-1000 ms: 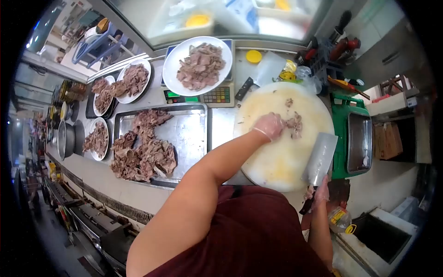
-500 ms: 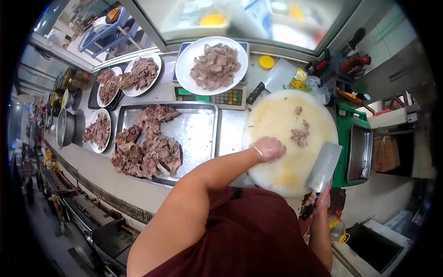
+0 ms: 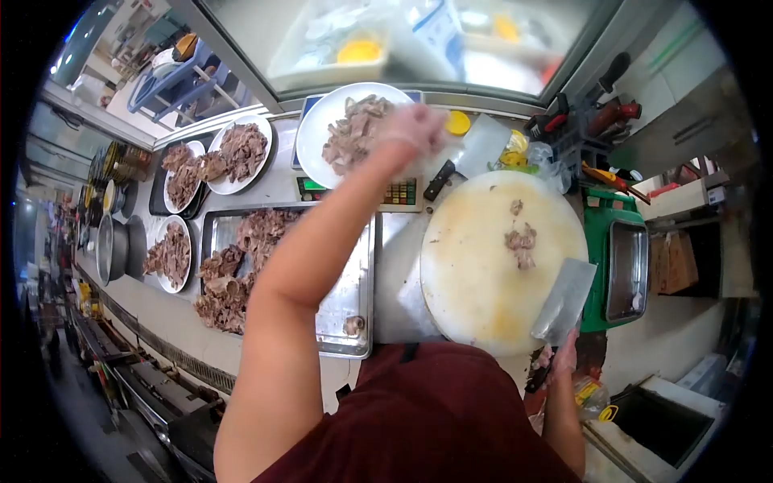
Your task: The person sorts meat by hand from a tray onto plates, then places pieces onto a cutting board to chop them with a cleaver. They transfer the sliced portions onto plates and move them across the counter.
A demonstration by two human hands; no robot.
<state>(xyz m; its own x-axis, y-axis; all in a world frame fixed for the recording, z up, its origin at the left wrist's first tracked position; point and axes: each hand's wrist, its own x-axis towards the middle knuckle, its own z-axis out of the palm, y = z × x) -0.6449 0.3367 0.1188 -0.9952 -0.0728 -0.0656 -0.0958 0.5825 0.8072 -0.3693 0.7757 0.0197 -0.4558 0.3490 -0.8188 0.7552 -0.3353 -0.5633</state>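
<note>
My left hand (image 3: 415,129), in a thin clear glove, is stretched out over the right edge of a white plate of sliced meat (image 3: 322,165) that stands on a scale (image 3: 398,193). The hand is blurred, so its fingers and any contents are unclear. My right hand (image 3: 561,358) grips the handle of a cleaver (image 3: 564,299) at the near right edge of the round cutting board (image 3: 467,274). The blade rests low over the board's rim. A few meat scraps (image 3: 521,240) lie on the board's right half.
A steel tray (image 3: 354,274) with cooked meat chunks (image 3: 233,274) sits left of the board. Three more plates of meat (image 3: 241,149) stand at far left. A second cleaver (image 3: 475,149), a yellow lid (image 3: 458,122) and a green bin (image 3: 620,249) ring the board.
My left hand rose from the cutting board and swung up and left to the plate on the scale. The right hand and cleaver stayed at the board's near right edge.
</note>
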